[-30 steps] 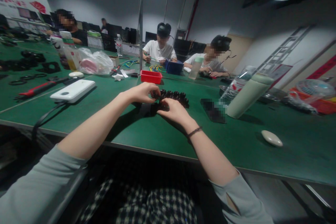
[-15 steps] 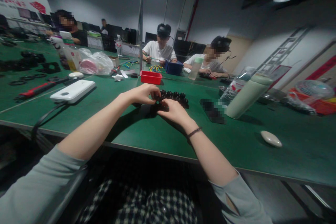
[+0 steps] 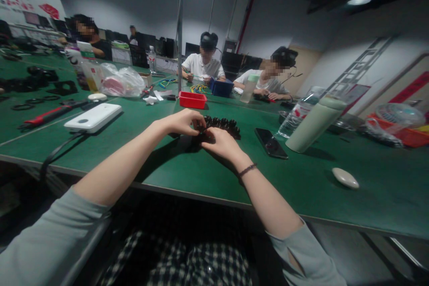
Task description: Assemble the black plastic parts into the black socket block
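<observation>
A cluster of black, ridged parts (image 3: 228, 124) lies on the green table (image 3: 161, 167), just beyond my hands. My left hand (image 3: 184, 121) is closed, its fingertips pinched at the left end of the cluster. Beside it my right hand (image 3: 223, 142) is closed too, thumb and fingers meeting close to the left fingertips. Whatever small piece sits between the fingers is dark and too hidden to make out. Behind the hands stands a red tray (image 3: 192, 100).
A white power bank (image 3: 94, 117) with a cable lies left. On the right are a phone (image 3: 271, 143), a green flask (image 3: 315, 124), a water bottle (image 3: 295, 116) and a pale oval object (image 3: 345, 178). Two people in white sit across the table, by a blue box (image 3: 221, 86).
The fingertips of my two hands have drawn slightly closer together at the black parts. The rest of the scene looks nearly the same.
</observation>
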Action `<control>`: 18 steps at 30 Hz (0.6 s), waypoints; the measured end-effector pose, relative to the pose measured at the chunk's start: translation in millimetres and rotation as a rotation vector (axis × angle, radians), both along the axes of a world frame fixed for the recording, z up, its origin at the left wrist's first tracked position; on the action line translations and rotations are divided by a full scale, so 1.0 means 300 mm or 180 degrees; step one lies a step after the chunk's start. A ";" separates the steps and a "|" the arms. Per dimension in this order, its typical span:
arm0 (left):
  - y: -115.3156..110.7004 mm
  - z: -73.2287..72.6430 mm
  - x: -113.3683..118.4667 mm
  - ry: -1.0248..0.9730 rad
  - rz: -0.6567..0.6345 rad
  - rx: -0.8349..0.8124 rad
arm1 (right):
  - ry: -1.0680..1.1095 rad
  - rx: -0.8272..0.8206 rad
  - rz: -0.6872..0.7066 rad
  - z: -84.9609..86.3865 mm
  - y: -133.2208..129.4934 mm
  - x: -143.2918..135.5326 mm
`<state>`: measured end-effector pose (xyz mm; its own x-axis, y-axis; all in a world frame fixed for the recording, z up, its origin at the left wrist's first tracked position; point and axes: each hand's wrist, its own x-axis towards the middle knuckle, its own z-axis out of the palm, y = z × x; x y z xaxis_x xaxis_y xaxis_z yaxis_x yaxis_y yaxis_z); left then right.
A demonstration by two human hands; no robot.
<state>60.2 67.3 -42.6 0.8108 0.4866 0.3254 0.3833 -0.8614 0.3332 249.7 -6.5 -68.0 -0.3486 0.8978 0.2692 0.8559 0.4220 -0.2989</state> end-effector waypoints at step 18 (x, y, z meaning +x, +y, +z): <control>-0.007 0.003 0.005 0.0100 -0.0024 -0.0012 | -0.0092 -0.0022 -0.0046 0.002 -0.001 0.001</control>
